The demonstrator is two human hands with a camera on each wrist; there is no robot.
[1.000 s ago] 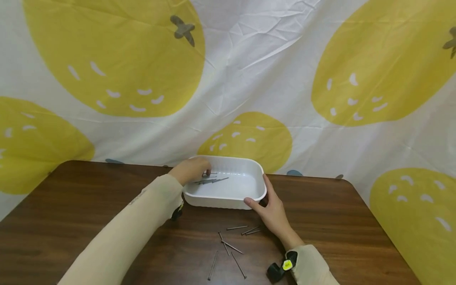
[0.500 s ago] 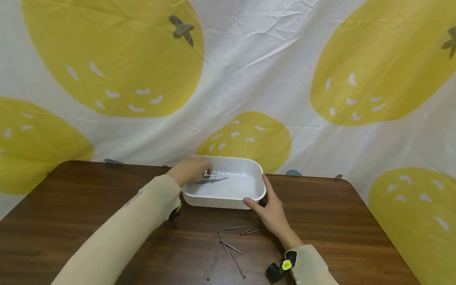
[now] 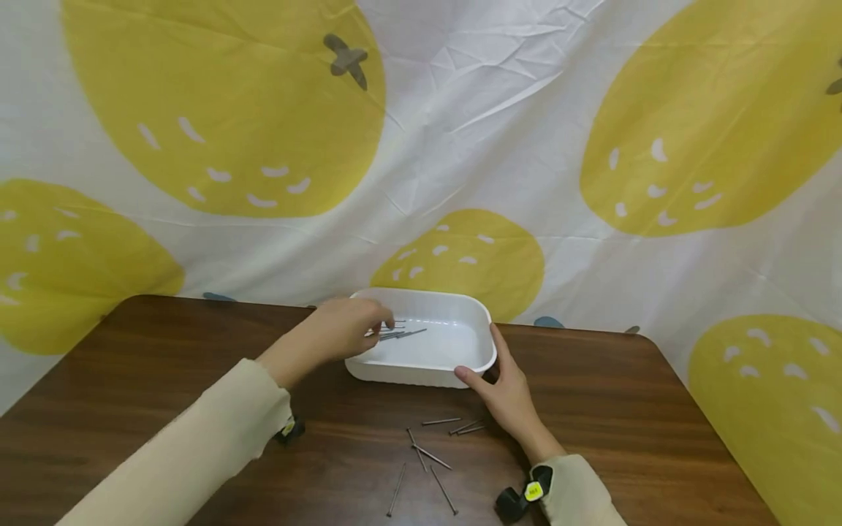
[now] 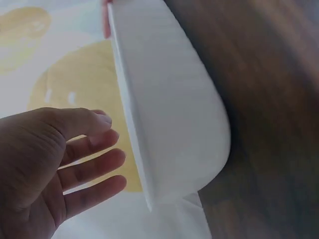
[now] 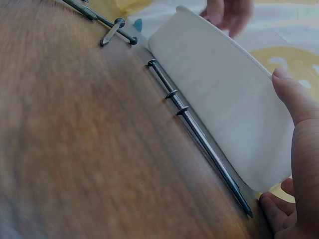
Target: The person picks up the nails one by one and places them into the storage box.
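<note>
A white rectangular tray (image 3: 408, 373) stands near the back of the table. Several nails (image 3: 412, 333) lie in its left part, some of them hidden behind my left hand (image 3: 338, 332). This hand hovers over the tray's left rim; in the left wrist view its fingers are loosely bent, with nothing seen between them. At the opposite end my right hand (image 3: 514, 402) grips the tray, thumb on the front rim and fingers around the right side. More loose nails (image 3: 430, 458) lie on the table in front of the tray, and the right wrist view shows nails (image 5: 214, 157) close by its wall.
The brown wooden table (image 3: 592, 409) has rounded back corners. A white cloth (image 3: 447, 183) with large yellow fruit prints hangs right behind its back edge. Black wrist cameras sit by both sleeves, the right one (image 3: 520, 500) near the table's front.
My left hand has lifted from inside the tray, its wrist and forearm shifting left and toward me. The right hand keeps its hold on the tray. The head view has swung slightly.
</note>
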